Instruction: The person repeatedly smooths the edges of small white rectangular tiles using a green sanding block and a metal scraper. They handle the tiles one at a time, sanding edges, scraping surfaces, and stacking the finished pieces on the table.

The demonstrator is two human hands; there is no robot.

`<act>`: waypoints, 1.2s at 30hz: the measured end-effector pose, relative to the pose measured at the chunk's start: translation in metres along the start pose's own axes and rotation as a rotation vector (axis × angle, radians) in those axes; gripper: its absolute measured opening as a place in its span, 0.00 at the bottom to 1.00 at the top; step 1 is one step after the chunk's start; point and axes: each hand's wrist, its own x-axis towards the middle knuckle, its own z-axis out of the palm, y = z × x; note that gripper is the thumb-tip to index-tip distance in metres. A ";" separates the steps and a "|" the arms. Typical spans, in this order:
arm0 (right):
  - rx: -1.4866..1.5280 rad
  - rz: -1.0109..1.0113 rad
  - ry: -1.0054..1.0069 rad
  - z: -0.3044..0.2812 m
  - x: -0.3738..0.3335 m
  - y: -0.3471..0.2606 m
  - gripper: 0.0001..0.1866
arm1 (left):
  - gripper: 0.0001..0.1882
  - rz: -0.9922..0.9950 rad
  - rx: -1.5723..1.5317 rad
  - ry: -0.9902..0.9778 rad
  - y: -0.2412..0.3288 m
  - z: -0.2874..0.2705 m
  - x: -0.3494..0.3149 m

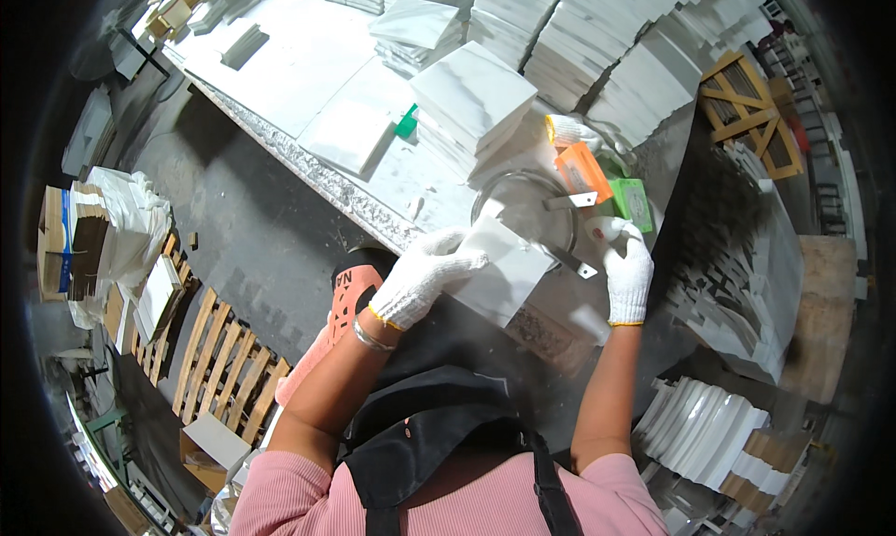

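Observation:
My left hand [422,279], in a white knit glove, grips the left edge of a thin white square tile [504,273], with the thumb and fingers at its side. To the right of the tile, my gloved right hand [629,273] has its thumb and fingers curled together. A small pale piece with a reddish mark shows at those fingertips; I cannot make out what it is. Beyond the tile sits a round metal pan [528,208]. Two scraper-like blades lie at its right rim, one [571,201] farther off and one [571,262] nearer.
Behind the pan are an orange box [584,174], a green box [632,204] and a loose white glove [569,131]. A stack of marble tiles [474,93] stands on the white table [280,79], with taller stacks behind. Wooden pallets [224,363] lie on the floor at left.

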 end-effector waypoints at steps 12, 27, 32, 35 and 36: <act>0.387 0.035 -0.112 -0.029 -0.047 -0.070 0.17 | 0.21 -0.007 -0.099 -0.009 -0.012 -0.011 0.007; 0.787 0.285 -0.318 -0.014 -0.023 -0.072 0.13 | 0.18 0.130 0.292 0.092 0.029 -0.002 -0.006; 0.869 0.311 -0.204 -0.040 -0.028 -0.108 0.12 | 0.15 0.195 0.506 0.110 0.038 0.001 0.000; 0.818 0.114 -0.150 -0.033 -0.032 -0.114 0.12 | 0.15 0.231 0.575 0.128 0.040 0.004 0.001; 0.737 0.011 -0.106 -0.031 -0.034 -0.114 0.12 | 0.15 0.242 0.605 0.136 0.040 0.005 0.001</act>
